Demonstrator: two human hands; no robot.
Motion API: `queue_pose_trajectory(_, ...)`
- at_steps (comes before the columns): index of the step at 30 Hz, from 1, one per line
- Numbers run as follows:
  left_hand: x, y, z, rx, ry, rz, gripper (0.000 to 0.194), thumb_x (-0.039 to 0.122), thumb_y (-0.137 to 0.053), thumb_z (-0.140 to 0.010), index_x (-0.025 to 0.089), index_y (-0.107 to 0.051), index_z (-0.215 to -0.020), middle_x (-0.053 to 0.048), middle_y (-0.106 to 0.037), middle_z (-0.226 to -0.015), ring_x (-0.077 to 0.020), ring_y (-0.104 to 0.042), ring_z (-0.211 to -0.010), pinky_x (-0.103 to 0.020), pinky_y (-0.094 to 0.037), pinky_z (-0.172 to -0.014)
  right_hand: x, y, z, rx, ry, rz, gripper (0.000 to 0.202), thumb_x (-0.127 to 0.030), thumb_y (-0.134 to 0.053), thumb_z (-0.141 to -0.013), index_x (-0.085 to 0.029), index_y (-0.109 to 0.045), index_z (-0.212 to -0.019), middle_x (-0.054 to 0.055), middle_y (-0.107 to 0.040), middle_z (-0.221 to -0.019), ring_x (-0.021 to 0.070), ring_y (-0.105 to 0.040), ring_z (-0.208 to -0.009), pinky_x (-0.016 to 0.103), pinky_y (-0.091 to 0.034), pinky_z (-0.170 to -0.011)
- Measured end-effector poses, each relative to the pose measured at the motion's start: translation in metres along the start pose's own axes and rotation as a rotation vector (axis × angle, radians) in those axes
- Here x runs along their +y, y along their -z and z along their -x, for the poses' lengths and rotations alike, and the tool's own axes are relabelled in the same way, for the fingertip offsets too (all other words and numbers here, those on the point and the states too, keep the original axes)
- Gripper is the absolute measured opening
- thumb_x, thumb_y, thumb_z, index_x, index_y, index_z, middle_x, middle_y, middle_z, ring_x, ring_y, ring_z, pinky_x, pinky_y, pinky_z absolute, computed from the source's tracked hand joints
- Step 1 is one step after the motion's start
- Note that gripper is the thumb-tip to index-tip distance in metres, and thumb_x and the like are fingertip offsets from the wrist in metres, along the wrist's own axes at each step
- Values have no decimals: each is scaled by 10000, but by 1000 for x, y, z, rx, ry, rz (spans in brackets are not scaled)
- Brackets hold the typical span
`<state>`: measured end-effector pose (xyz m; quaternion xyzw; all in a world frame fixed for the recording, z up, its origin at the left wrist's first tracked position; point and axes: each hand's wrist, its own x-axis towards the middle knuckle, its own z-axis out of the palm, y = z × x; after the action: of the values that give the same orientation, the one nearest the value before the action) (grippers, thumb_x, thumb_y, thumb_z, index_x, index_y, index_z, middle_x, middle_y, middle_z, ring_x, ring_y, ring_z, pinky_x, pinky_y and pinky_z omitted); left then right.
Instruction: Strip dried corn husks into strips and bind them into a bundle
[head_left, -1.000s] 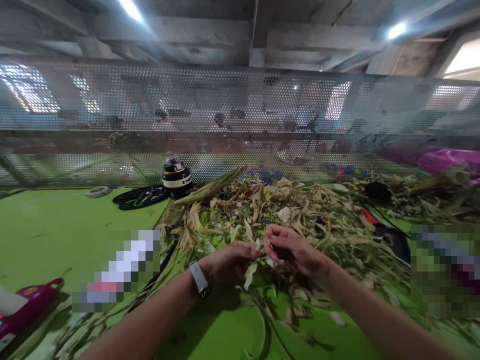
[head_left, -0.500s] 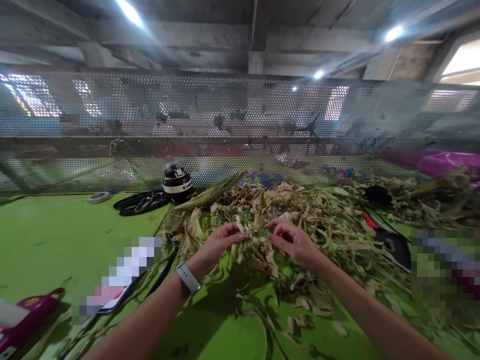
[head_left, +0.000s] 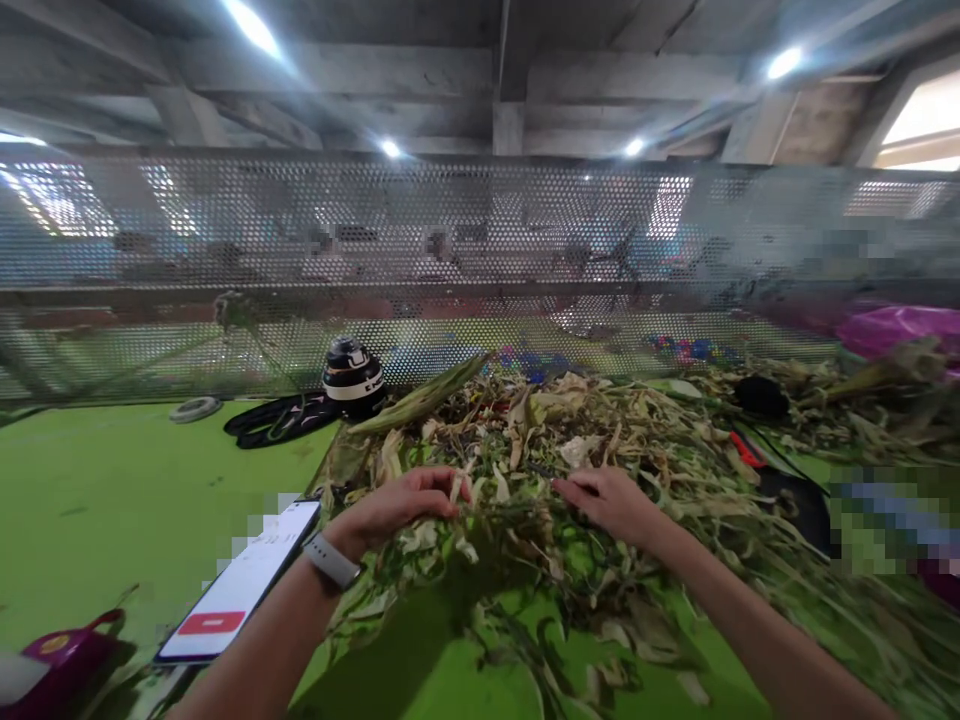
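My left hand [head_left: 412,503], with a pale watch strap on its wrist, is closed with thumb and fingers around a small pale strip of dry husk [head_left: 457,487]. At the right of the heap, my right hand [head_left: 613,503] has its thumb and forefinger pinched together. A thin dark piece shows just off those fingertips; its kind cannot be made out. Both hands are over a loose heap of dried husks and leaves [head_left: 630,430], tan and green, that look like corn husk. The fingers' undersides are hidden.
A green tabletop [head_left: 90,500] carries a phone [head_left: 251,570] at left, a purple device [head_left: 64,655], a black-and-white jar-like object [head_left: 352,380] and a black strap [head_left: 277,418]. A perforated metal screen [head_left: 465,230] stands behind. At right lie a black pouch [head_left: 795,505] and magenta plastic [head_left: 900,328].
My left hand has moved left and slightly down, carrying a pale husk strip away from the middle. My right hand has shifted slightly right, its fingers now closer together. The view has tilted slightly.
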<state>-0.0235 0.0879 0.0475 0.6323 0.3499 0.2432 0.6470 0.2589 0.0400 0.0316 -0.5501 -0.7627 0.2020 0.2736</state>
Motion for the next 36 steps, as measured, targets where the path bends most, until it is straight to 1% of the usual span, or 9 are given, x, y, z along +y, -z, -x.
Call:
queue_pose_trajectory(6, 15, 15, 8, 416, -126, -46, 139, 212, -667, -635, 176, -687, -767, 14, -606, -652, -108, -479, -585, -194, -362, -547, 7, 7, 6, -542, -162, -208, 341, -480, -497, -798, -175, -568, -663, -23, -558, -449, 77, -376, -372, 188, -262, -404)
queue_pose_trajectory(10, 26, 23, 16, 520, -197, 173, 177, 191, -714, -563, 182, -699, -739, 3, -637, -693, -108, -502, -567, -185, -379, -483, 8, 9, 8, -417, -310, -206, 209, -362, -564, -763, -181, -570, -867, -56, -525, -386, 91, -428, -348, 178, -293, -390)
queue_pose_trajectory(14, 30, 29, 15, 750, -385, 419, 230, 202, -734, -568, 220, -702, -795, 54, -615, -653, -43, -423, -463, -135, -323, -391, 3, 12, 11, -718, -325, -289, 181, -263, -624, -683, -173, -610, -840, -47, -565, -444, 84, -444, -346, 172, -299, -375)
queue_pose_trajectory(16, 28, 32, 12, 801, -458, 491, 265, 199, -747, -569, 229, -698, -828, 70, -605, -642, -27, -406, -444, -124, -352, -409, 1, 14, 11, -782, -256, -332, 190, -250, -639, -661, -167, -635, -832, -20, -623, -547, 85, -475, -396, 174, -317, -394)
queue_pose_trajectory(18, 23, 33, 8, 817, -463, 494, 292, 188, -763, -555, 224, -698, -838, 67, -614, -653, -26, -422, -460, -121, -378, -436, 1, 17, 9, -703, -167, -319, 177, -266, -631, -676, -162, -641, -819, 7, -658, -659, 106, -544, -514, 188, -378, -469)
queue_pose_trajectory(22, 17, 31, 5, 811, -392, 373, 279, 225, -775, -551, 195, -705, -819, 30, -632, -716, -42, -446, -514, -114, -349, -420, 9, 19, 0, -193, -163, 105, 200, -333, -488, -813, -168, -600, -824, 42, -659, -821, 147, -591, -738, 219, -418, -624)
queue_pose_trajectory(24, 16, 26, 6, 764, -344, 282, 280, 252, -768, -573, 186, -704, -837, 10, -639, -743, -54, -452, -536, -118, -347, -427, 14, 16, -3, -40, -221, 291, 242, -310, -391, -859, -167, -583, -827, 68, -645, -852, 165, -585, -746, 240, -397, -607)
queue_pose_trajectory(29, 17, 15, 6, 704, -328, 217, 326, 277, -750, -610, 197, -690, -920, 3, -641, -763, -65, -463, -570, -128, -364, -470, 19, 5, 0, -76, -271, 483, 105, -248, -508, -723, -171, -575, -751, 79, -629, -816, 224, -585, -738, 262, -334, -563)
queue_pose_trajectory(36, 15, 10, 5, 577, -189, 366, 247, 284, -770, -575, 191, -715, -797, -5, -664, -838, -101, -544, -680, -202, -457, -608, 7, 1, 1, -179, -311, 628, 211, -259, -533, -644, -137, -601, -802, 130, -642, -873, 275, -618, -761, 267, -325, -548)
